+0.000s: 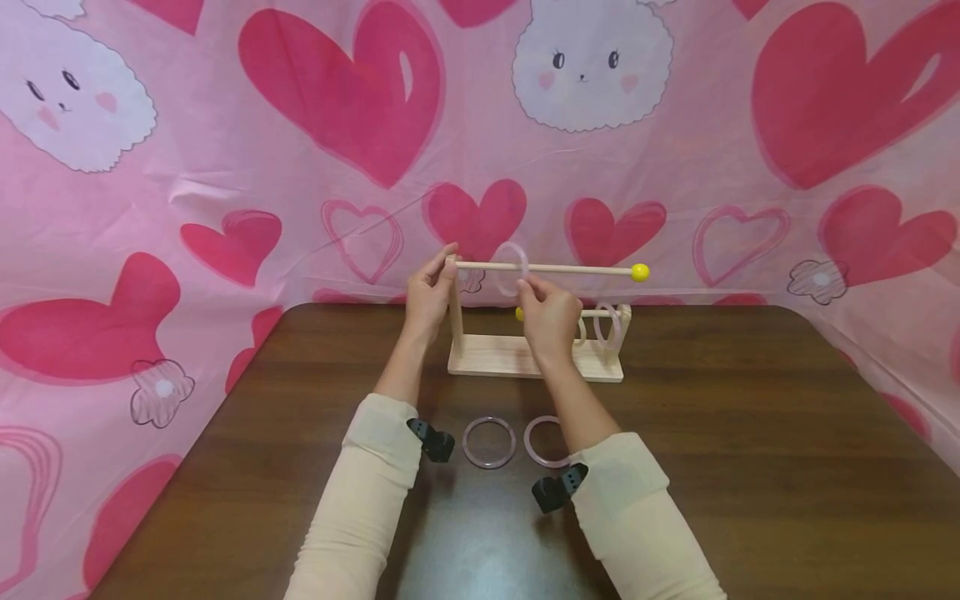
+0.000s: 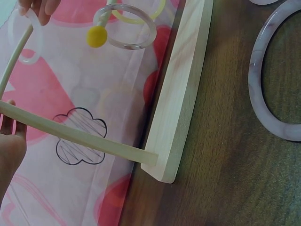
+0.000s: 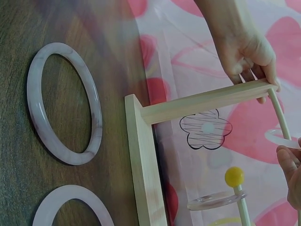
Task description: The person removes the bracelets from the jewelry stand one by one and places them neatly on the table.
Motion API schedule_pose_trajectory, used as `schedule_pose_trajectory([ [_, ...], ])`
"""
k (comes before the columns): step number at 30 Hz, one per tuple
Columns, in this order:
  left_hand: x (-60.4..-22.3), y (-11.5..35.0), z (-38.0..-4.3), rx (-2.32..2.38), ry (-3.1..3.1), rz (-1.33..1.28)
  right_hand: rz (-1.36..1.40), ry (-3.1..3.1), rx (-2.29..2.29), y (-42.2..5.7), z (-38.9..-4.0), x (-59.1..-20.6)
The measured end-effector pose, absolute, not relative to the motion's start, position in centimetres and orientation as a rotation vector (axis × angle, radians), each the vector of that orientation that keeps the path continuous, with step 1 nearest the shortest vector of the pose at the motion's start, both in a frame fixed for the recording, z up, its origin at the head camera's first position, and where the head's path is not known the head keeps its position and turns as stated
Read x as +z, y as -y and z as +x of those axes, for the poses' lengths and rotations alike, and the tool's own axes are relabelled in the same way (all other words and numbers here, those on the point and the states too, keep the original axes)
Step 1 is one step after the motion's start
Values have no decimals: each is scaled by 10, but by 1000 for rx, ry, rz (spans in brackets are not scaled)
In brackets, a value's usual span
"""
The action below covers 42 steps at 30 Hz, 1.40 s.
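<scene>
A light wooden bangle stand (image 1: 495,358) stands toward the back of the table, with an upper rod (image 1: 585,269) tipped by a yellow ball (image 1: 640,272). My left hand (image 1: 427,300) grips the top of its left post (image 3: 202,102), fingers behind and thumb near the rod's joint. With thumb and fingers, my right hand (image 1: 551,321) pinches a pale translucent bangle (image 3: 273,135), which encircles the upper rod partway along. Below, on the shorter lower rod (image 3: 243,212), hang a pale purple bangle (image 2: 154,33) and a yellowish one (image 2: 162,9); my right hand partly hides them in the head view.
Two pale purple bangles lie flat on the dark wooden table (image 1: 750,467) in front of the stand: a left bangle (image 1: 465,442) and a right bangle (image 1: 527,442), the latter partly covered by my right forearm. A pink heart-patterned cloth (image 1: 480,150) hangs behind the table.
</scene>
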<state>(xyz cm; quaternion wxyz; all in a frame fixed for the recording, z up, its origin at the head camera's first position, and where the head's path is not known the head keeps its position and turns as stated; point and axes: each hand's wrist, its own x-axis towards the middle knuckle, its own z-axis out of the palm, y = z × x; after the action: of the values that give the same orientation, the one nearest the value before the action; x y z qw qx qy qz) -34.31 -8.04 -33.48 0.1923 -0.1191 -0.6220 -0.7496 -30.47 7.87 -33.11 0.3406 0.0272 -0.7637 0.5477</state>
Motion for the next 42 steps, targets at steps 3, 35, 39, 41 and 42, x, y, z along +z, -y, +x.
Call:
schedule_pose_trajectory([
  [3,-336,80,-344,-2104,1742,-336,52,1997,1394,-81,-304,-333],
  [35,-337,80,-345,-2085,1738,-326,-45,1903,1536,-100,-298,-342],
  [39,-337,80,-345,-2074,1738,-330,-80,1902,1562,-105,-298,-344],
  [41,-338,80,-345,-2069,1738,-335,-81,1888,1598,-107,-299,-345],
  [42,-338,79,-345,-2067,1734,-338,-82,1880,1608,-109,-300,-345],
])
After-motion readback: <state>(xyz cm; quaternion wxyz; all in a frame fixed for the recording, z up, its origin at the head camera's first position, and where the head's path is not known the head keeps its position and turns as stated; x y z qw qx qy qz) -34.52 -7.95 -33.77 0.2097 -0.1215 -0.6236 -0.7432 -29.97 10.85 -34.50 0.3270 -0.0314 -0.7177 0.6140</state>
